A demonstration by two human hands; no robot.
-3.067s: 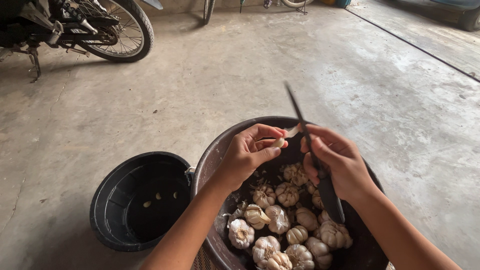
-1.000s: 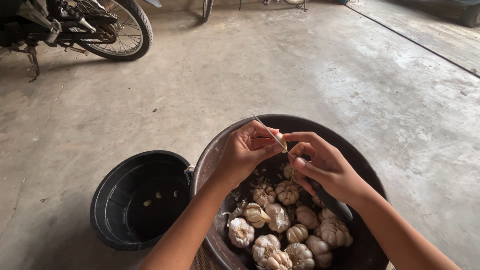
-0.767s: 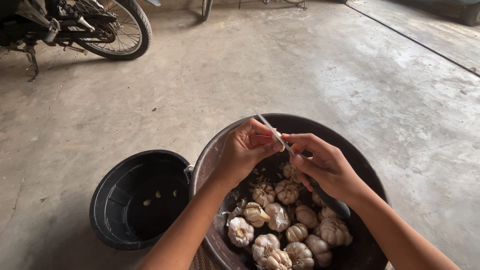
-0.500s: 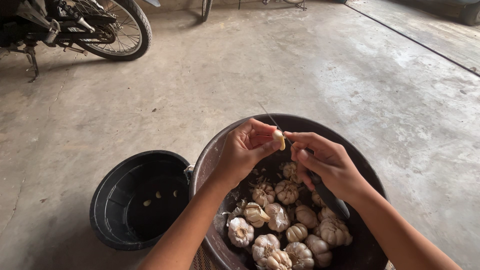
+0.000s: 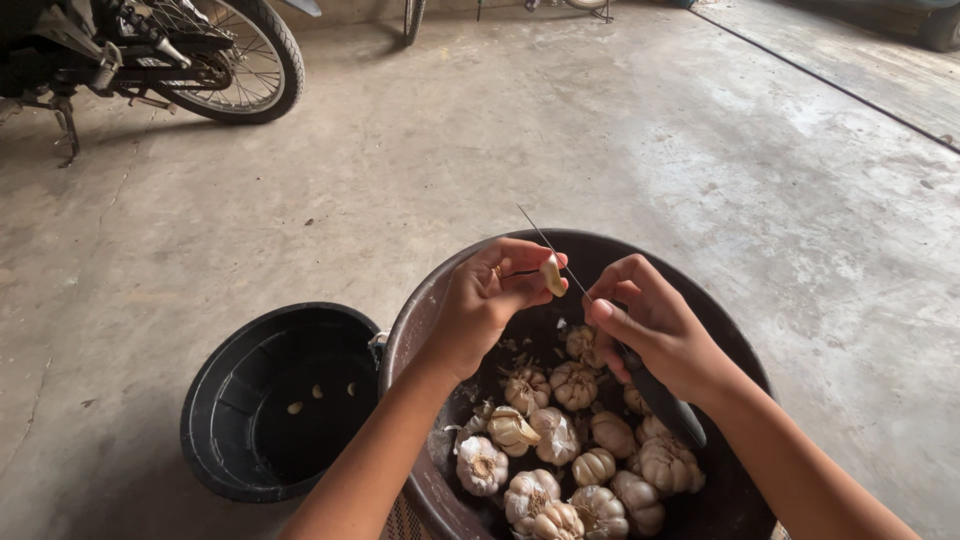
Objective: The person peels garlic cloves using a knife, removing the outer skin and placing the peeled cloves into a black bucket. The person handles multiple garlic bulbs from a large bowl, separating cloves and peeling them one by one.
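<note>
Pale and glossy, a single garlic clove sits pinched between the thumb and fingertips of the person's left hand, held above the far side of a big dark brown basin. The fingers are curled in tight around the clove, with no gap between them and it. A thin ring shows on one finger of that hand.

Just beside it, the right hand is closed in a fist-like grip around the dark handle of a knife. The slim blade slants up and to the left, its edge lying against the clove and its tip poking out past the left hand's knuckles, over the concrete floor. The handle's butt sticks out below the wrist, over the garlic bulbs.

Those bulbs, whole and papery white, lie heaped in the near part of the basin, a few with loose skins peeling. Bits of skin are scattered on the basin's inner wall.

To the left, touching the basin's rim, stands a smaller black tub. Three peeled cloves lie on its bottom, apart from each other.

Farther off, at the top left, a motorcycle's spoked rear wheel rests on the floor.
</note>
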